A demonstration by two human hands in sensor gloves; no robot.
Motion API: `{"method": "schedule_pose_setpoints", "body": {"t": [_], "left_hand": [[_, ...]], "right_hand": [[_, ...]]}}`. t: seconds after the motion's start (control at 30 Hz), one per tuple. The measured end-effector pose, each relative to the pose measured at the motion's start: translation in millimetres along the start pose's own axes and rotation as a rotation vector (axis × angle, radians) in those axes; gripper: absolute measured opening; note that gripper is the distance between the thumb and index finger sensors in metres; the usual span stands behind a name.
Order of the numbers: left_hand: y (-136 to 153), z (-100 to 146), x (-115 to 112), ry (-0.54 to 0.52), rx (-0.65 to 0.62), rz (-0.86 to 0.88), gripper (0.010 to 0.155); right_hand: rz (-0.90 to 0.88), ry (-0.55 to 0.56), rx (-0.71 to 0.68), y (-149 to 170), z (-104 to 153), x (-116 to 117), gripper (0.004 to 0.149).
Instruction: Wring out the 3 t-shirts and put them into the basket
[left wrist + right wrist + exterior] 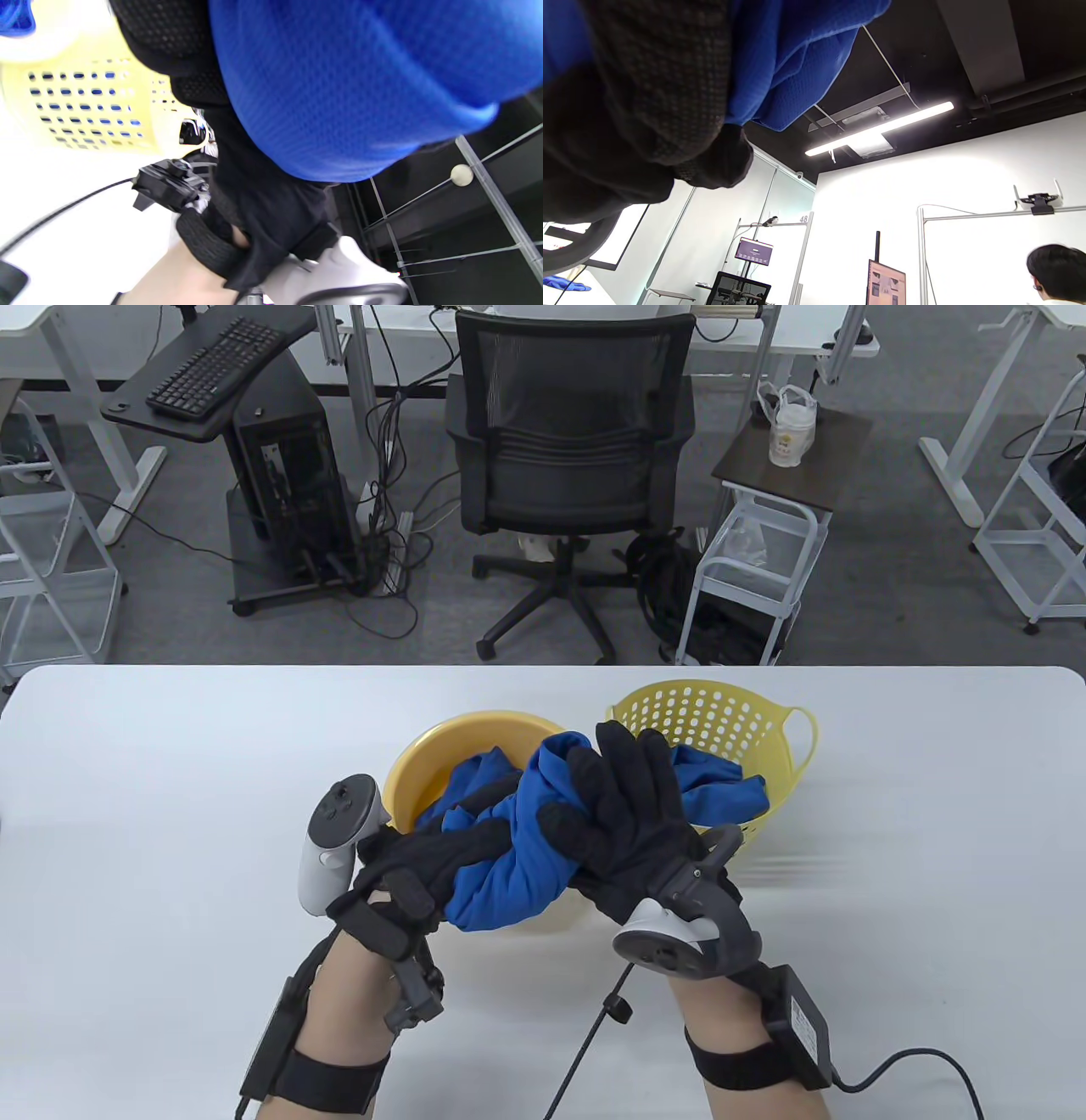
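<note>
Both hands hold a twisted blue t-shirt above the yellow bowl. My left hand grips its near end, fingers curled round the cloth. My right hand wraps the shirt's far part, palm and fingers over it. More blue cloth lies in the bowl. Another blue t-shirt sits in the perforated yellow basket to the right. The left wrist view is filled by the blue shirt, with the basket behind. In the right wrist view the blue shirt hangs past my gloved fingers.
The white table stretches to both sides of the bowl and basket. A cable runs between my wrists toward the near edge. Beyond the table stand an office chair and a small cart.
</note>
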State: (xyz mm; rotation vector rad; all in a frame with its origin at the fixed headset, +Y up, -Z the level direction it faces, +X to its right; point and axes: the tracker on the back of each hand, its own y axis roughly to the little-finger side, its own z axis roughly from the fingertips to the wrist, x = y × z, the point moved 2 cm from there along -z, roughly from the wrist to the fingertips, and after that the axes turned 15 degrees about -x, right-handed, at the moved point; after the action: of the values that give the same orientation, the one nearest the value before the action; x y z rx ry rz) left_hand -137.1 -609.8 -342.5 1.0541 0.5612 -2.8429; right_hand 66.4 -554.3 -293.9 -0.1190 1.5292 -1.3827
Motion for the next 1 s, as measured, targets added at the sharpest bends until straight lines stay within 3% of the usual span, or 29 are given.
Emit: {"method": "schedule_pose_setpoints", "body": {"t": [0.1,0.3,0.53,0.63,0.77,0.9,1.0], "left_hand": [[-6,-1,-1,0.054,-0.021,-0.106,0.059],[-4,-7,-12,0.107,-0.065,-0.018,0.067],[-7,-3,-9,0.214,-0.061,-0.012,0.065],[-10,-1,-6,0.207,-0.057,-0.029,0.066],[-7,0,-15,0.214,0.0,0.076,0.078],[-8,-2,-17,0.136,-0.013,0.027,0.086],[-9,-1,-14,0.1,-0.022,0.02,0.084]], "right_hand": [[-0.002,-0.002,-0.036,-5,-3,-3,0.111],[-0.022,0.043,-0.051,-1,-2,-23,0.104],[-0.114,-0.079,-0.102,-10,-9,-17,0.117],[-0.212,-0.033,-0.113,-9,-10,-14,0.11],[-0.487,-0.012,-0.034,10,-4,-9,0.104],[-0.453,0.007,0.047,22,2,-9,0.103],[-0.422,0.0,0.065,21,1,-8,0.102]]}}
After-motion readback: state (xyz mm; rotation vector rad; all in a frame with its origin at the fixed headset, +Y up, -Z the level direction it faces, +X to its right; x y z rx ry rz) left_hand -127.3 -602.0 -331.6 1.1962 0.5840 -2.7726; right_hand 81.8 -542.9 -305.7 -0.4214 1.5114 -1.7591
